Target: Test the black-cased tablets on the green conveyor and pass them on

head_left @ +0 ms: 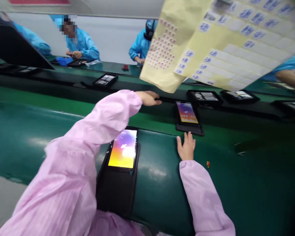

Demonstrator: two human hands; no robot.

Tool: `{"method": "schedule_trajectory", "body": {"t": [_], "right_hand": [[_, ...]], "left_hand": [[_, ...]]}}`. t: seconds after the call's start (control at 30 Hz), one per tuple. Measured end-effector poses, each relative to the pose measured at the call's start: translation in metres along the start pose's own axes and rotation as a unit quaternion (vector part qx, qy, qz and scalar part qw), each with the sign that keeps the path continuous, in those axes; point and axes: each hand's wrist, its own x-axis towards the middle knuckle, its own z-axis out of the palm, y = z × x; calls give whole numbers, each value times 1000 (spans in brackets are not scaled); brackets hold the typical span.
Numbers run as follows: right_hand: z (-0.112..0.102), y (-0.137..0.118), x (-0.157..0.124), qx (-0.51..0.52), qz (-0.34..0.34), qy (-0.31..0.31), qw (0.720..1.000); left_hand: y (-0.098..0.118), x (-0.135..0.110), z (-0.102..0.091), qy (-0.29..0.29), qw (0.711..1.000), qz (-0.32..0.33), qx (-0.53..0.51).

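A green tabletop (157, 154) carries a large black tray (115, 193), its far end bearing a lit tablet (124, 149). Beyond it, a smaller-looking tray (198, 130) holds a second tablet (186, 112), screen also lit. Farther back, a shallow black tray (206, 102) contains pale panels (205, 95). The left hand (149, 99) reaches out, fingers extended and empty; the right hand (186, 148), fingers spread, is at the second tablet's tray, contact unclear.

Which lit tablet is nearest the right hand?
The far tablet, just beyond the right hand; the near tablet lies by the pink left sleeve.
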Motion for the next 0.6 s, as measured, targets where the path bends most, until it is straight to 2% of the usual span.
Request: {"method": "schedule_trajectory", "body": {"t": [0.03,0.07,0.1,0.17,0.23,0.27,0.33,0.4,0.43,0.53,0.6], "right_hand": [[-1,-3,-7,19,-11,19,1000],[-1,-9,-17,38,-24,33,998],[0,-18,-29,58,-39,37,997],[3,-44,-57,103,-66,13,992],[6,-80,-86,146,-86,-39,985],[7,-99,-98,164,-94,-65,980],[6,-135,-113,175,-126,-108,970],[1,-162,-120,145,-200,-143,958],[-3,-171,-120,119,-248,-163,948],[-12,-185,-117,52,-371,-222,900],[-12,-186,-110,35,-416,-249,874]], "left_hand": [[-14,-43,-9,-29,999,35,22],[-28,-86,-14,-18,997,58,43],[-42,-127,-15,19,997,58,55],[-69,-194,-2,107,994,7,38],[-91,-234,26,182,979,-77,-56],[-98,-245,44,209,961,-117,-140],[-103,-251,78,237,900,-180,-317],[-100,-246,106,252,856,-201,-405],[-97,-243,116,261,843,-203,-425],[-91,-233,129,293,791,-213,-493],[-92,-230,129,303,758,-222,-533]]}}
